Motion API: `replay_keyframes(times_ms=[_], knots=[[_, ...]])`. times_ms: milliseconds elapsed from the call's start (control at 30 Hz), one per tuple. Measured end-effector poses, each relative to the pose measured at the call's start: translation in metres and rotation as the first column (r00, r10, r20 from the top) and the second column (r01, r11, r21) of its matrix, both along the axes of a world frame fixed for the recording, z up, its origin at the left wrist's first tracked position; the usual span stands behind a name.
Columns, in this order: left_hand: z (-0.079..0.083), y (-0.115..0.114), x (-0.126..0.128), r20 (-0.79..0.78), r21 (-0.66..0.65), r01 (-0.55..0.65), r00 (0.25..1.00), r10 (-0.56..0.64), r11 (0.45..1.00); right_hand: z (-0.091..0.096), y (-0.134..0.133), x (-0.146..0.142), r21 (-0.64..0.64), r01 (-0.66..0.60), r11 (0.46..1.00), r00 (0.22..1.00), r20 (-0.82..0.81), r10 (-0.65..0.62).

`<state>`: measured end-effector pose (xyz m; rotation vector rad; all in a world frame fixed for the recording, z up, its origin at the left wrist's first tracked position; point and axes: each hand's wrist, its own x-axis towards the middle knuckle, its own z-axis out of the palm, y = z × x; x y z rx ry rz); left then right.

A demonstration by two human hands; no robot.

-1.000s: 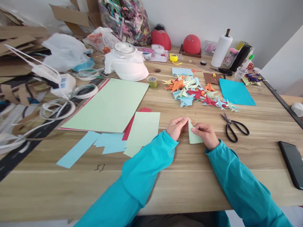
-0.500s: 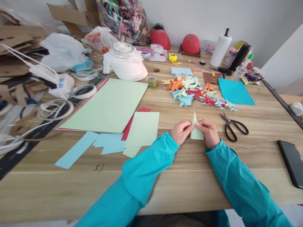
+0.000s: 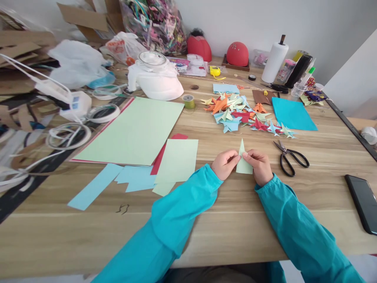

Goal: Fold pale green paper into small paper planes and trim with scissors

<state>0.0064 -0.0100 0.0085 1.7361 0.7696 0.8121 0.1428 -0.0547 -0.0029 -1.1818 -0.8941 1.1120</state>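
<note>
A small folded piece of pale green paper (image 3: pixel 244 168), pointed at its far end and wider toward me, is pinched between my two hands. My left hand (image 3: pixel 226 164) grips its left edge with thumb and fingers closed. From the other side, my right hand (image 3: pixel 259 166) presses its thumb on the paper's upper middle, the fingers curled behind. Black-handled scissors (image 3: pixel 290 157) lie just right of my right hand, blades pointing away. Beyond the hands is a pile of folded paper shapes (image 3: pixel 235 111) in orange, red, blue and green.
Left of my hands lie a pale green sheet (image 3: pixel 178 160), blue paper strips (image 3: pixel 96 186) and a stack of large sheets (image 3: pixel 132 131). A thread spool (image 3: pixel 189 101) stands behind. At the right are a phone (image 3: pixel 363 202) and a turquoise sheet (image 3: pixel 294 114). Coiled white cables (image 3: pixel 69 137) crowd the left.
The folded green paper has shifted very slightly left within my fingers. Both hands keep the same pinching hold, and the other things lie where they were.
</note>
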Motion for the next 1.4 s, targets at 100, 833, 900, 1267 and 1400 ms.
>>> replay_keyframes(times_ms=[100, 833, 900, 1267, 1400], knots=[[-0.0006, 0.0003, 0.0004, -0.015, -0.007, 0.019, 1.000, -0.019, 1.000, -0.0003, 0.0002, -0.0001, -0.007, 0.041, 0.999, 0.999, -0.021, -0.041], [-0.0045, 0.0058, -0.0005, -0.085, -0.220, 0.077, 0.992, -0.098, 0.972, -0.0037, 0.0017, 0.0015, -0.025, 0.053, 0.998, 0.999, -0.004, -0.053], [-0.0043, 0.0068, -0.0011, -0.067, -0.259, 0.086, 0.992, -0.107, 0.962, -0.0039, 0.0016, 0.0011, -0.022, 0.052, 0.998, 0.999, 0.015, -0.052], [-0.0016, 0.0071, -0.0020, -0.001, -0.294, 0.138, 0.989, -0.145, 0.946, 0.0030, -0.0017, 0.0012, 0.049, 0.105, 0.993, 0.976, 0.184, -0.112], [-0.0020, 0.0047, -0.0008, -0.034, -0.280, 0.115, 0.991, -0.130, 0.953, 0.0044, -0.0024, 0.0019, 0.068, 0.133, 0.989, 0.952, 0.270, -0.146]])
